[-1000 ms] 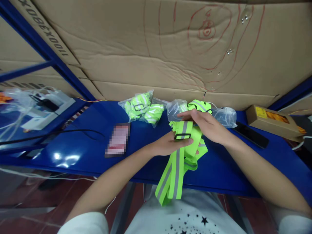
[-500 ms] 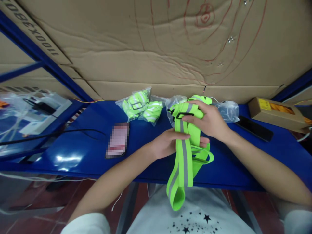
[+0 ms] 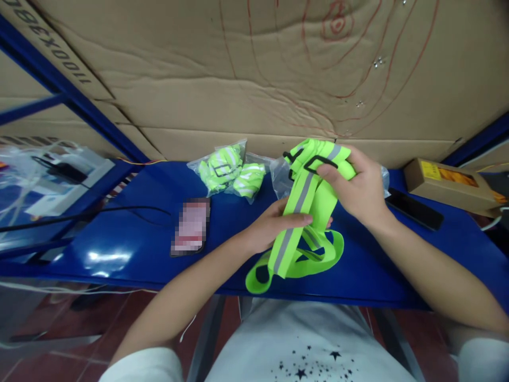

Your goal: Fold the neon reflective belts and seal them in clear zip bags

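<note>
A neon-yellow reflective strap (image 3: 296, 204) with a grey stripe is held between both hands over the blue table (image 3: 143, 212). My right hand (image 3: 360, 183) grips its bundled upper part, the thumb beside a black buckle (image 3: 319, 163). Lower down, my left hand (image 3: 270, 225) is closed round the hanging lengths, with the thumb across the front and most fingers hidden behind. Loops of the strap droop below my hands towards the table's front edge. Behind the bundle a clear plastic bag (image 3: 281, 178) partly shows.
Clear bags with rolled neon straps (image 3: 228, 172) lie at the back. A phone (image 3: 191, 227) with a blurred screen lies on the left; a dark phone (image 3: 415, 208) lies right, by a cardboard box (image 3: 449, 183). A power strip (image 3: 71, 183) with cables stands far left. Cardboard (image 3: 199, 79) walls the back.
My right hand has raised the bundle and tilted it to the right, turning the buckle outward. The hanging loops have swung left and up, while my left hand keeps its hold.
</note>
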Motion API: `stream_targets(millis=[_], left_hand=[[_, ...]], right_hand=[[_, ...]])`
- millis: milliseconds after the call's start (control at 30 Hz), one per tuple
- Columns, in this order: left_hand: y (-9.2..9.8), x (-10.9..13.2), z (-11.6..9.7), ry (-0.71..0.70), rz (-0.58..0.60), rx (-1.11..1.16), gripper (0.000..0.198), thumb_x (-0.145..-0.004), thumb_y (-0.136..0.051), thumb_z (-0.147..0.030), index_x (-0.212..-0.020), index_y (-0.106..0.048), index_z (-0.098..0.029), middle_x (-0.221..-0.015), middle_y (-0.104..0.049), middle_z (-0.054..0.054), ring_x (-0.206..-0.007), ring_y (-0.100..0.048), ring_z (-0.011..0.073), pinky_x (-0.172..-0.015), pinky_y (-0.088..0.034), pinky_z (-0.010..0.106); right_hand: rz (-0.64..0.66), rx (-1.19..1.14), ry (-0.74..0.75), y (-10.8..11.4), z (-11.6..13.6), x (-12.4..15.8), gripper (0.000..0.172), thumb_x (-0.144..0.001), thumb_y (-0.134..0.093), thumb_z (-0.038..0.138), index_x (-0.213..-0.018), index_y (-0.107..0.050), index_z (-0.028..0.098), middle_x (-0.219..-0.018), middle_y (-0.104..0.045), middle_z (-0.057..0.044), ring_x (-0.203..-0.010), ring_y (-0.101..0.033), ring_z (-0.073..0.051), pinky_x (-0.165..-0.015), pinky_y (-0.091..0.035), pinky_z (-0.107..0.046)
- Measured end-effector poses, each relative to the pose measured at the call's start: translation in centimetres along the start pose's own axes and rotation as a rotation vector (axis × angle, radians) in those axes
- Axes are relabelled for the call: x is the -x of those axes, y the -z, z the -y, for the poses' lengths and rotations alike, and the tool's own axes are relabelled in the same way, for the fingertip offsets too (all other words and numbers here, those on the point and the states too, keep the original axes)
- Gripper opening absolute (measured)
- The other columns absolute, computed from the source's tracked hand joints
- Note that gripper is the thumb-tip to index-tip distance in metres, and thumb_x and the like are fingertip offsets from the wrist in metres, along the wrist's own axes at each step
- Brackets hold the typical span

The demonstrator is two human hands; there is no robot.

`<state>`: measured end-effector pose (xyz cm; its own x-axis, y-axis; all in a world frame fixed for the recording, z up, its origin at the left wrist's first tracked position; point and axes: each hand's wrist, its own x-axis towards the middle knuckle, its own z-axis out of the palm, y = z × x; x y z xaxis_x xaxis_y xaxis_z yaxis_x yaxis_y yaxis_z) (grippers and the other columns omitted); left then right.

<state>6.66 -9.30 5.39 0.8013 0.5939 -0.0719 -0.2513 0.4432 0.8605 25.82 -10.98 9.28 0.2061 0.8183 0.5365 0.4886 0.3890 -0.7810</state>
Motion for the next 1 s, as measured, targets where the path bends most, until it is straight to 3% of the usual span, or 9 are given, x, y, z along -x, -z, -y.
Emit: stream_targets(millis=[167,367,467,567,633,733,833,900,1000], left_hand=[[1.0,-0.4,-0.5,0.025,-0.139,-0.262,0.041,-0.067,-0.093,-0.039,-0.089,-0.072,-0.012,-0.073,-0.074,0.005,-0.06,-0.069,0.0194,-0.063,-0.057,0.033],[2.3,-0.7,-1.0,0.074,0.003,-0.541,0.047,-0.069,-0.093,-0.036,-0.109,-0.078,-0.017,-0.108,-0.081,0.011,-0.098,-0.077,0.0302,-0.089,-0.061,0.04],[2.4,-0.9,-0.4,0.053,0.141,-0.594,0.034,-0.081,-0.084,-0.039,-0.108,-0.08,-0.018,-0.112,-0.081,0.011,-0.109,-0.076,0.0297,-0.098,-0.059,0.04],[2.4,-1.1,0.6,0.014,0.229,-0.528,0.033,-0.089,-0.076,-0.043,-0.109,-0.08,-0.017,-0.115,-0.081,0.012,-0.114,-0.075,0.0289,-0.101,-0.058,0.041],[2.4,-1.2,1.2,0.024,0.259,-0.441,0.038,-0.089,-0.076,-0.044,-0.114,-0.078,-0.016,-0.118,-0.08,0.014,-0.114,-0.075,0.0289,-0.101,-0.058,0.042],[2.5,-1.2,1.7,0.031,0.281,-0.409,0.044,-0.087,-0.08,-0.043,-0.121,-0.076,-0.016,-0.121,-0.078,0.015,-0.115,-0.074,0.0287,-0.102,-0.058,0.042],[2.2,-1.0,2.3,0.034,0.273,-0.435,0.044,-0.079,-0.087,-0.039,-0.115,-0.078,-0.015,-0.117,-0.079,0.014,-0.113,-0.074,0.0294,-0.099,-0.059,0.04],[1.7,-1.0,2.9,0.052,0.269,-0.411,0.043,-0.075,-0.09,-0.038,-0.11,-0.079,-0.014,-0.112,-0.08,0.014,-0.109,-0.075,0.0301,-0.096,-0.059,0.04],[0.8,-1.3,4.3,0.135,0.267,-0.188,0.047,-0.068,-0.092,-0.036,-0.108,-0.079,-0.013,-0.108,-0.08,0.014,-0.099,-0.077,0.0279,-0.09,-0.06,0.038]], right_hand=[[0.135,-0.299,-0.293,-0.6,-0.9,-0.4,0.048,-0.081,-0.079,0.065,-0.107,-0.077,0.024,-0.106,-0.08,-0.005,-0.102,-0.075,-0.03,-0.089,-0.061,-0.044],[0.349,-0.541,-0.618,-1.9,-0.8,0.7,0.045,-0.079,-0.081,0.064,-0.096,-0.074,0.022,-0.099,-0.081,-0.008,-0.094,-0.077,-0.029,-0.085,-0.062,-0.044],[0.388,-0.34,-0.509,-2.2,-1.4,1.1,0.045,-0.084,-0.075,0.066,-0.1,-0.069,0.024,-0.098,-0.078,-0.006,-0.092,-0.074,-0.027,-0.082,-0.059,-0.042],[0.264,0.0,-0.124,-2.1,-2.4,0.9,0.041,-0.089,-0.073,0.06,-0.109,-0.068,0.025,-0.106,-0.075,-0.006,-0.103,-0.069,-0.026,-0.094,-0.054,-0.042],[0.334,0.118,0.032,-1.7,-2.7,0.4,0.034,-0.098,-0.062,0.056,-0.108,-0.07,0.024,-0.107,-0.076,-0.006,-0.104,-0.069,-0.025,-0.095,-0.053,-0.041],[0.636,0.125,0.056,-0.6,-2.2,-0.1,0.044,-0.108,-0.041,0.054,-0.113,-0.073,0.026,-0.111,-0.078,-0.006,-0.1,-0.073,-0.024,-0.089,-0.057,-0.039],[0.814,0.149,0.138,0.5,-1.6,0.6,0.054,-0.095,-0.064,0.06,-0.139,-0.066,0.027,-0.137,-0.072,-0.009,-0.12,-0.071,-0.03,-0.101,-0.057,-0.045],[0.775,0.172,0.163,0.8,-1.7,1.9,0.076,-0.08,-0.083,0.057,-0.146,-0.061,0.026,-0.145,-0.066,-0.012,-0.129,-0.066,-0.036,-0.107,-0.055,-0.051],[0.614,0.149,0.031,1.0,-2.9,4.4,0.065,-0.083,-0.083,0.049,-0.141,-0.064,0.03,-0.127,-0.076,-0.009,-0.106,-0.076,-0.033,-0.087,-0.065,-0.046]])
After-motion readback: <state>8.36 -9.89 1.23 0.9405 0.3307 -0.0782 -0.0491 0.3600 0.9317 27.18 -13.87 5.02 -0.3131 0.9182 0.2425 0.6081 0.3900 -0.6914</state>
